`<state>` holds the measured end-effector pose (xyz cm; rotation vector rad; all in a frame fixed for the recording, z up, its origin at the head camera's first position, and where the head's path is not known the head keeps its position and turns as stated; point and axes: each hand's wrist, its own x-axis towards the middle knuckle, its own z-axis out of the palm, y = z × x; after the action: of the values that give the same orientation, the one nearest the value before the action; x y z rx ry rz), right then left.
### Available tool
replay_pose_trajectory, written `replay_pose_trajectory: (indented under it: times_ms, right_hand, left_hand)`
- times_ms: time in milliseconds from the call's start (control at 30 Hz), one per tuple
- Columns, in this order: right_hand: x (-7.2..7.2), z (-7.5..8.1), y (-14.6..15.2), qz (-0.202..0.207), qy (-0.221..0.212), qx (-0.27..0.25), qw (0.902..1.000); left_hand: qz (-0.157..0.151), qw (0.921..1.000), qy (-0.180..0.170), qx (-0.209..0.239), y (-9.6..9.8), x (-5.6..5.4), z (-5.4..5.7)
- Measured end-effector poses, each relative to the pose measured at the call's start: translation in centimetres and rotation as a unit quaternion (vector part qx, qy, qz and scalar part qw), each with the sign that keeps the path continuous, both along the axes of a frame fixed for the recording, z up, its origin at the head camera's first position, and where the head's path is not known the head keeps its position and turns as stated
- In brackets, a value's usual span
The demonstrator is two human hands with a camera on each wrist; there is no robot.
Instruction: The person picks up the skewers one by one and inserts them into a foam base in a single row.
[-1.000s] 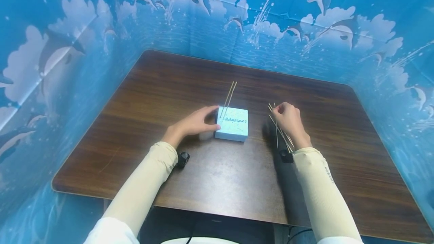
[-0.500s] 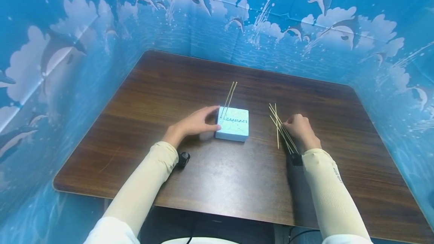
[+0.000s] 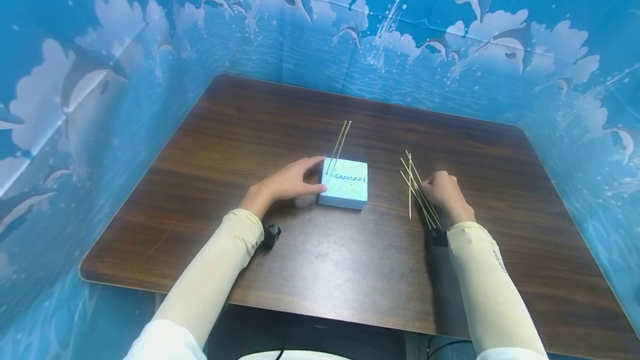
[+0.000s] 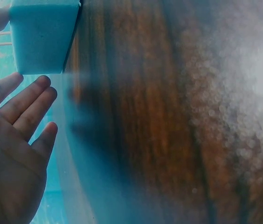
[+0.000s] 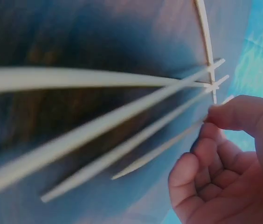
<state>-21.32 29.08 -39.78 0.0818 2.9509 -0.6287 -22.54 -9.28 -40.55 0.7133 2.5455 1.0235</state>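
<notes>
A pale blue foam block [image 3: 350,193] sits mid-table, with two thin bamboo skewers [image 3: 339,145] standing upright near its left edge. My left hand [image 3: 285,181] pinches the block between thumb and index finger. In the left wrist view, the other fingers [image 4: 29,112] stretch out below the block [image 4: 43,42]. To the right, several skewers [image 3: 414,185] lie crossed on the table. My right hand [image 3: 446,196] is at their right side. Thumb and index finger pinch one skewer [image 5: 159,150] in the right wrist view, the remaining fingers curled in.
The brown wood-grain table [image 3: 240,126] has a raised thin edge. Blue dolphin-print cloth [image 3: 310,32] hangs behind it and at both sides. A black wrist camera [image 3: 270,236] sits under the left wrist, another [image 3: 438,237] under the right.
My right hand has moved right and toward the front edge, off the top of the skewer pile. Lately the skewers' far ends have shifted slightly. My left hand and the block stay put.
</notes>
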Motion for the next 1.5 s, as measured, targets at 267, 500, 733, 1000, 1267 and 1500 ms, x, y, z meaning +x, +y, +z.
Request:
replay_pose_trajectory:
  times_ms: [267,500,733,1000,1267,1500]
  right_hand:
    - [0.1,2.3,-1.9,-0.019,0.092,-0.033,0.9950]
    - [0.2,6.2,-6.7,-0.009,0.220,-0.105,0.9698]
    - [0.5,7.7,-11.2,0.043,0.300,-0.154,0.9406]
    - [0.5,6.8,-14.4,0.101,0.298,-0.187,0.9306]
    - [0.3,5.7,-15.3,0.111,0.289,-0.198,0.9299]
    - [0.3,4.9,-15.4,0.118,0.272,-0.192,0.9356]
  left_hand:
    - [-0.001,1.0000,0.000,-0.001,0.1,-0.1,-0.2]
    - [-0.001,1.0000,0.003,0.000,0.2,-0.2,-0.2]
    - [0.000,1.0000,0.003,-0.003,0.3,-0.2,-0.1]
    - [0.004,1.0000,0.003,-0.008,0.4,-0.3,-0.3]
    - [0.006,1.0000,0.000,-0.003,0.6,-0.4,-0.2]
    - [0.005,1.0000,0.000,-0.005,0.7,-0.4,-0.3]
